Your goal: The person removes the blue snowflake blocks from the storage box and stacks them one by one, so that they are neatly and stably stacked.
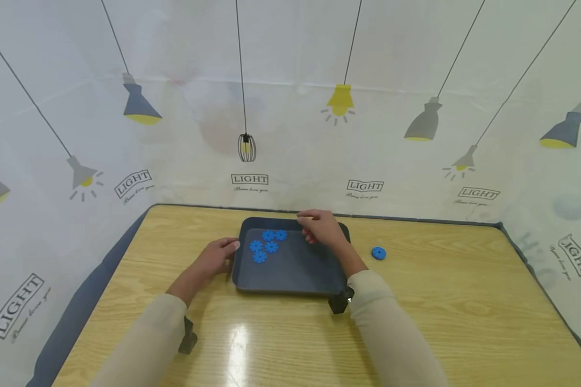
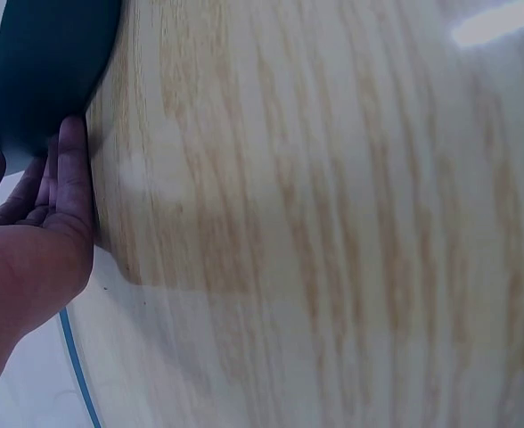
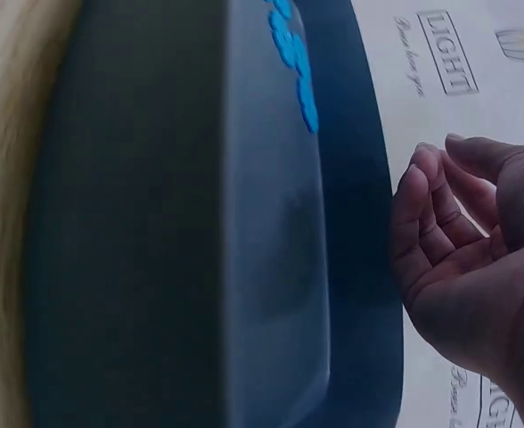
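Note:
A dark grey rectangular tray (image 1: 295,277) lies on the table, with several flat blue notched discs (image 1: 271,247) grouped in its left part. My left hand (image 1: 216,255) holds the tray's left rim. In the left wrist view, the fingers of the left hand (image 2: 39,241) lie along the tray's outer wall (image 2: 53,71), with the thumb on the other side. Over the tray's back right part hovers my right hand (image 1: 321,228). In the right wrist view, that hand (image 3: 485,241) has loosely bent fingers and nothing between them.
Another blue notched piece (image 1: 378,253) rests on the wooden table (image 1: 445,301), right of the tray. Behind the table hangs a pale cloth (image 1: 300,161) printed with lamps. Each wrist wears a black camera (image 1: 339,301).

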A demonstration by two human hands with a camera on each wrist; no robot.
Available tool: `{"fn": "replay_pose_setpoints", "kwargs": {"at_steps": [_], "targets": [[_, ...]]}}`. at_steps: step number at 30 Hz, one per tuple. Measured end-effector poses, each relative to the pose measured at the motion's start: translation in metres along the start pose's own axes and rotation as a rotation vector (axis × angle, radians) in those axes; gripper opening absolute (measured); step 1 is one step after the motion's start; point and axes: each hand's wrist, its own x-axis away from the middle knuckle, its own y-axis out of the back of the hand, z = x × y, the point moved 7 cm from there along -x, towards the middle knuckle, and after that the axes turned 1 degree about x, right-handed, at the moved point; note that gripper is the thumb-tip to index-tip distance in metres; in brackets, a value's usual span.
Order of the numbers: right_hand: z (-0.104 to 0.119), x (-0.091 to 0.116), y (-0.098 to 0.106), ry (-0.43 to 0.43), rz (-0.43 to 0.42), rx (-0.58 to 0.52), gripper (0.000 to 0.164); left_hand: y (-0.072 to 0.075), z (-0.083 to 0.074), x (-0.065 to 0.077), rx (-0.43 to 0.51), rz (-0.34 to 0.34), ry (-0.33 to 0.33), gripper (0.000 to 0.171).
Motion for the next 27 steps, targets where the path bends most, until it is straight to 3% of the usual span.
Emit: {"fn": "replay_pose_setpoints", "kwargs": {"at_steps": [5, 12, 16, 21, 27], "targets": [[0.000, -0.006, -0.018, 0.027, 0.039, 0.038, 0.030, 0.001, 0.001, -0.001, -0.003, 0.000, 0.003, 0.054], [-0.008, -0.010, -0.042, 0.003, 0.126, 0.189, 0.032, 0.000, 0.003, -0.001, 0.004, -0.004, -0.001, 0.053], [-0.011, -0.010, -0.050, -0.008, 0.162, 0.204, 0.033, 0.001, 0.004, -0.002, -0.005, -0.006, 0.000, 0.053], [-0.016, -0.011, -0.056, -0.013, 0.158, 0.240, 0.032, 0.000, 0.004, -0.002, -0.005, -0.009, -0.006, 0.053], [-0.012, -0.013, -0.062, 0.012, 0.132, 0.362, 0.034, 0.001, 0.001, -0.001, 0.012, -0.011, -0.008, 0.053]]}}
